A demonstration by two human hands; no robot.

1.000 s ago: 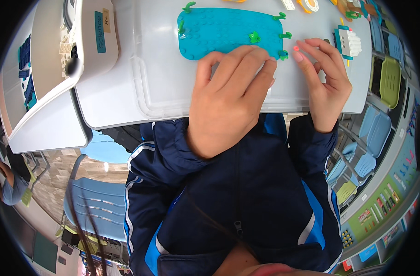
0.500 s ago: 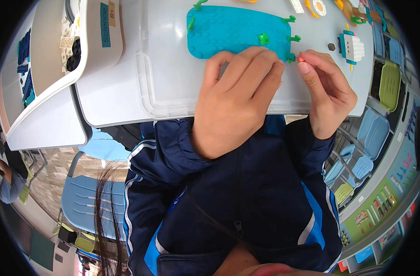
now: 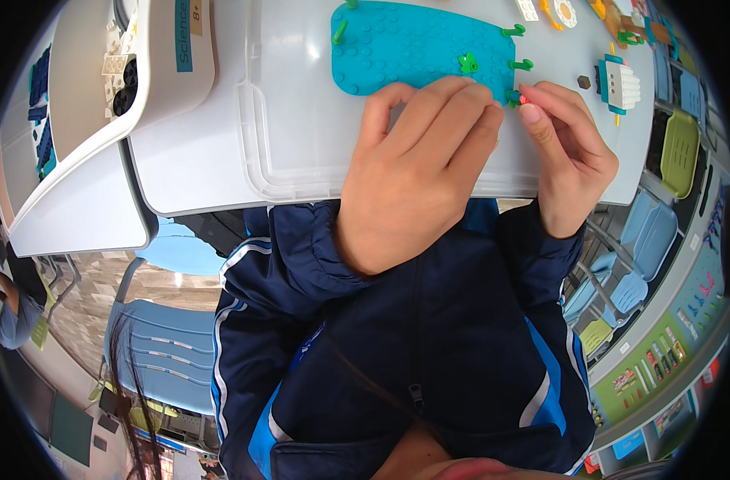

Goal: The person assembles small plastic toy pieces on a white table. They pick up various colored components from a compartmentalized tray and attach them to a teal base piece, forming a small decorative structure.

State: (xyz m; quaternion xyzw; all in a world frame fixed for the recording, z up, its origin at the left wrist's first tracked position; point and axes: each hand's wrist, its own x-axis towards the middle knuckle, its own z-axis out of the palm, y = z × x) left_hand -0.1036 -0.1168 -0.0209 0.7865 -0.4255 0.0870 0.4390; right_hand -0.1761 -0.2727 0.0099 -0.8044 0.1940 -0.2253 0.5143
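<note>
A turquoise studded building plate (image 3: 421,48) lies in front of me. Curled green stalk pieces stand at its edges, and a green leaf piece (image 3: 468,62) sits among its studs. My left hand (image 3: 417,172) grips the near edge of the plate, its fingers bent over that side and hiding part of it. Between the thumb and forefinger of my right hand (image 3: 573,156) is a small coral-red piece (image 3: 523,100). It meets a green stalk piece (image 3: 513,97) at the near right corner; whether it is attached, I cannot tell.
A small dark brick (image 3: 583,82) and a white-and-turquoise brick model (image 3: 619,86) lie to the right. Loose white and yellow parts are farther off. A white bin (image 3: 161,88) stands at the left. Under my hands is a translucent tray (image 3: 293,172).
The coral-red piece has come up against the green stalk piece, closing a small gap. The view has shifted slightly; my left hand keeps its grip on the plate.
</note>
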